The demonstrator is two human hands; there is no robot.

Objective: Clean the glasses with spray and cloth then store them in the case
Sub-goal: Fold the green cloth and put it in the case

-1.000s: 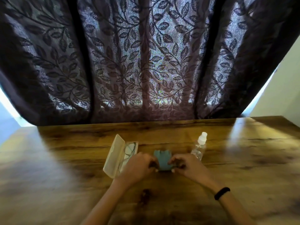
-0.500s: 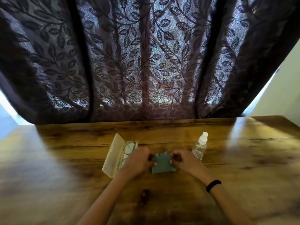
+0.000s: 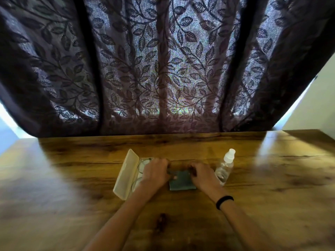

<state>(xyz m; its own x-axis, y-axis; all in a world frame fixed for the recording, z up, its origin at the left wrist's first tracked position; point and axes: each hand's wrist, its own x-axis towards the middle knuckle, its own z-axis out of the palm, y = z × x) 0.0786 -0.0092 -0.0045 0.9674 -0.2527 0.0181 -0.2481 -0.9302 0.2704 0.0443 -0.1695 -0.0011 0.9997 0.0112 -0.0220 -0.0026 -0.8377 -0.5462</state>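
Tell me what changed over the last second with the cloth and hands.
Both hands, left hand and right hand, keep their grip on the blue-green cloth. It was crumpled and lifted half a second ago; now it lies spread flatter on the table. The open case holding the glasses and the spray bottle stayed put.

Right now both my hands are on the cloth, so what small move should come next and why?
Probably let the left hand go and reach into the open case for the glasses. They lie inside it, apparently not yet cleaned, while the right hand can keep the cloth; the spray bottle stands untouched beside it.
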